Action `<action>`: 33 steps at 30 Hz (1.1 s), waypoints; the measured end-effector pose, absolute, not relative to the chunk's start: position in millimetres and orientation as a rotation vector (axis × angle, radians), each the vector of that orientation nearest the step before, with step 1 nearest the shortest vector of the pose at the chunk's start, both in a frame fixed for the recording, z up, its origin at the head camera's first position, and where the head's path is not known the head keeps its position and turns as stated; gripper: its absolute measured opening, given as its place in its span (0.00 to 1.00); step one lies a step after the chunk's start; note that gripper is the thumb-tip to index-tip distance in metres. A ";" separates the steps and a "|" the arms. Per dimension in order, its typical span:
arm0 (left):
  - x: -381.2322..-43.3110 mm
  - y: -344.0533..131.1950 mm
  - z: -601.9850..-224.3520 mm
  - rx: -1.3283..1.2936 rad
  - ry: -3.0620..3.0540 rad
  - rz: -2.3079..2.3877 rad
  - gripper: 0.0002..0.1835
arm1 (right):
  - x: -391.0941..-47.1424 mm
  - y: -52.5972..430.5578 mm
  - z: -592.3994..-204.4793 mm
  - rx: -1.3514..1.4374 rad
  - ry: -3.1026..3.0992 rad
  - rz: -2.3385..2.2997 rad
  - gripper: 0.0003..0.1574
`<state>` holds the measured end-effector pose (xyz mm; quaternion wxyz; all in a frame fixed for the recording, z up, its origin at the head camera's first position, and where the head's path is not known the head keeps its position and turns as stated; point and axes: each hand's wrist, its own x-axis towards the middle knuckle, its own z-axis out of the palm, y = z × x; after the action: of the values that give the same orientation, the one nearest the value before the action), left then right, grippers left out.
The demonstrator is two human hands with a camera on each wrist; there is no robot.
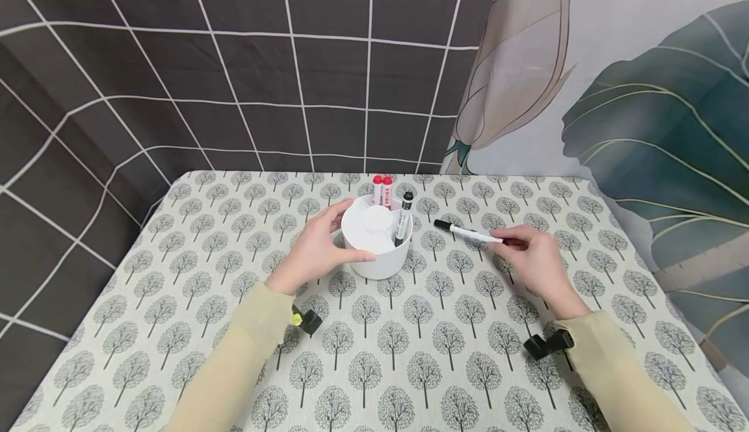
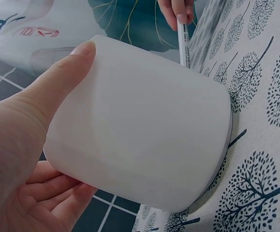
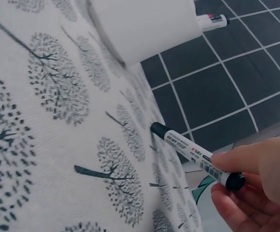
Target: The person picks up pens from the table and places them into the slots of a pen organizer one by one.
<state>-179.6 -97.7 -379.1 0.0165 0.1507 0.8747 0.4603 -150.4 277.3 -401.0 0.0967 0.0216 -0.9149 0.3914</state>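
Observation:
A round white pen holder [image 1: 383, 265] with inner compartments stands on the table. My left hand [image 1: 318, 243] grips its left side, thumb on the near wall and fingers round the far side; the left wrist view shows the thumb against the smooth white wall. Two red-capped markers [image 1: 383, 191] stand in the back of the holder, and a black-capped marker [image 1: 404, 218] leans in its right compartment. To the right of the holder, my right hand [image 1: 535, 259] pinches another black marker [image 3: 193, 153] by one end, its black cap pointing toward the holder.
A cloth with a tree print [image 1: 380, 367] covers the table. Behind it hangs a dark curtain with a white grid [image 1: 246, 67], and a leaf-patterned curtain [image 1: 661, 107] hangs at the right. A black wrist camera [image 1: 547, 344] sits on the right wrist.

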 end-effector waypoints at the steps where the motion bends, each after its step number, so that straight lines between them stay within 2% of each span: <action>1: -179.3 -97.7 -379.2 0.464 2.720 1.430 0.63 | -150.4 277.4 -399.6 0.051 -2.700 1.172 0.15; 8: -179.1 -97.1 -379.7 0.470 2.717 1.448 0.63 | -149.9 276.9 -385.4 -0.044 -2.651 1.265 0.19; 16: -179.1 -96.8 -380.0 0.473 2.720 1.452 0.63 | -147.6 270.9 -355.8 -0.020 -2.515 1.332 0.21; 28: -179.5 -97.0 -380.1 0.476 2.733 1.433 0.62 | -131.5 242.3 -292.4 0.164 -2.265 1.451 0.19; 33: -180.0 -97.1 -380.9 0.481 2.727 1.444 0.61 | -127.2 230.8 -277.2 0.229 -2.231 1.466 0.18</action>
<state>-180.0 -97.1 -380.9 0.0096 0.1539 0.8732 0.4624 -127.2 230.8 -277.2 0.2291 0.0833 -0.8105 0.5325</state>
